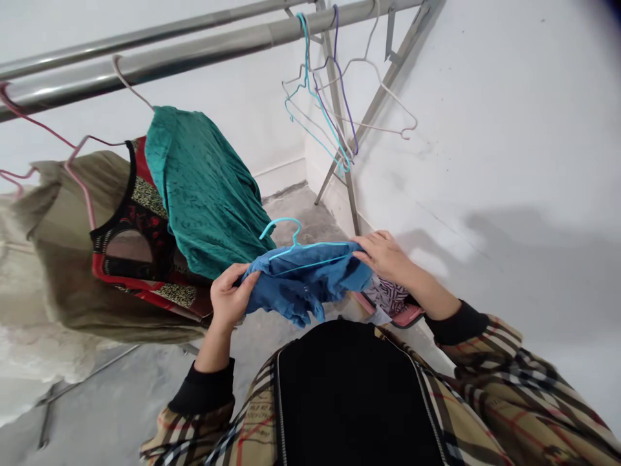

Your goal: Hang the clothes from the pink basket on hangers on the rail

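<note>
A blue garment is stretched between my two hands in front of my chest. Inside its top opening sits a light-blue wire hanger, its hook sticking up free of the rail. My left hand pinches the garment's left shoulder between thumb and fingers. At the opposite shoulder my right hand grips the cloth over the hanger's end. Close beyond my left hand hangs a green velvety garment. The lower part of the blue garment is bunched up, so its full shape cannot be seen.
A metal rail crosses above. Several bare hangers hang at its right end beside the slanted stand leg. On the left hang a red and black patterned top and an olive garment. A pink basket with patterned cloth stands low right.
</note>
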The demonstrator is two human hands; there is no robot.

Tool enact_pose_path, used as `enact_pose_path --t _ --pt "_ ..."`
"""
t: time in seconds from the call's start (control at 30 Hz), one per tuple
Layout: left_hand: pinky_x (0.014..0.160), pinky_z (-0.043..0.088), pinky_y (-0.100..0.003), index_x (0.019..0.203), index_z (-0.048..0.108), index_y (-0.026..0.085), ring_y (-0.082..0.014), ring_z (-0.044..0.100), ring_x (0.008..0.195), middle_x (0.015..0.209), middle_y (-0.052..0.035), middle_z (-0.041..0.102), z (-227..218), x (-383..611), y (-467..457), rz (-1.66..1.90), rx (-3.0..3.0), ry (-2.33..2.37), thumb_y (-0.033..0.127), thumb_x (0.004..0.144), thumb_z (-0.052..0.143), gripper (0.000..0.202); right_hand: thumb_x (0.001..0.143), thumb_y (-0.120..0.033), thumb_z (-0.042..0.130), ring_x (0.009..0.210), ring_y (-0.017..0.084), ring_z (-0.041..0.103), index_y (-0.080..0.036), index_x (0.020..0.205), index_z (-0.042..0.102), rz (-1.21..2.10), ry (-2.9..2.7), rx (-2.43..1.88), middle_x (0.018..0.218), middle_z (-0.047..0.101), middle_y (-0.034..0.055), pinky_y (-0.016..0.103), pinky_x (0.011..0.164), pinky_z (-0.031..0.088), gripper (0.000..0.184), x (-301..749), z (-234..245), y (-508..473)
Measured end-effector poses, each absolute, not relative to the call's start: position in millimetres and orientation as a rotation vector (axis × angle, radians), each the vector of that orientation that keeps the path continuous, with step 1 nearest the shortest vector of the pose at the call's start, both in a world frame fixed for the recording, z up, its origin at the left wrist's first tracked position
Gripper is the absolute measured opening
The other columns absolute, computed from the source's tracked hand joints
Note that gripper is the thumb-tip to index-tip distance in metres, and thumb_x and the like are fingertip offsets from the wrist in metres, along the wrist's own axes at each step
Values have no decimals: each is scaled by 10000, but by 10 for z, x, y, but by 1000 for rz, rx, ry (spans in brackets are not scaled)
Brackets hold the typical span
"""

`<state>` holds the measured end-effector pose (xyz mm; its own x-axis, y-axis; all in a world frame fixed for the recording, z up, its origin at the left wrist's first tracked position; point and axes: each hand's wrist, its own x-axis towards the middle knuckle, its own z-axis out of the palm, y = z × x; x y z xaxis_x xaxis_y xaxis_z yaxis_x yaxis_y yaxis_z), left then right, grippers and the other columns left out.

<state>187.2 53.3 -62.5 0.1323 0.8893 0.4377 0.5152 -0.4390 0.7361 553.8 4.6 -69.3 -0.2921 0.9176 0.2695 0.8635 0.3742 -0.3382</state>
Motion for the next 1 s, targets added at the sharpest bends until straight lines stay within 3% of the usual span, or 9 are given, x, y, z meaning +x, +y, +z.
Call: enact_pose_path --t 0.1,0.2,0.4,0.57,0.77,0.87,1.0 --pt "692 518 -261 794 723 183 -150 637 697 762 -23 707 -591 1940 543 1223 1980 1317 340 794 679 163 1022 -431 298 802 218 590 -197 919 619 306 -2248 -1489 829 658 80 353 796 406 410 5521 -632 23" --pt "657 496 -240 803 720 178 -131 611 668 720 -7 679 -592 2007 549 1243 1941 1270 332 802 679 160 1026 -449 281 759 195 573 -210 849 580 404 -2218 -1476 761 617 50 296 703 396 422 5500 -503 -60" --pt "639 490 -242 777 726 175 -123 601 645 696 -3 663 -655 2104 563 1251 1937 1073 292 806 696 125 1022 -446 309 753 191 614 -215 886 598 333 -2224 -1510 801 667 51 281 687 422 394 5444 -321 -191" --pt "775 533 -290 862 757 209 -156 658 843 891 -38 697 -555 2087 644 1403 1992 1127 291 824 695 109 1008 -434 372 730 177 659 -233 949 679 281 -2117 -1500 792 709 24 265 693 467 372 5558 -302 -234" --pt "673 527 -216 919 763 223 -110 654 740 837 -28 691 -471 2125 531 1600 2336 1382 220 871 641 132 984 -373 453 724 174 694 -216 1028 717 166 -2015 -1521 853 747 35 253 660 493 311 5670 -309 -336" --pt "668 534 -206 971 746 235 -110 667 754 879 -38 710 -525 2221 339 1487 2553 1085 173 874 632 162 971 -355 482 643 163 674 -194 1019 721 -8 -1872 -1530 798 740 42 247 606 487 292 5695 -351 -376" --pt "765 557 -263 958 724 235 -147 685 838 903 -40 725 -611 2262 308 1333 2551 805 238 829 710 129 953 -325 508 515 133 610 -178 988 718 -14 -1799 -1506 639 671 5 227 528 473 259 5749 -350 -428"
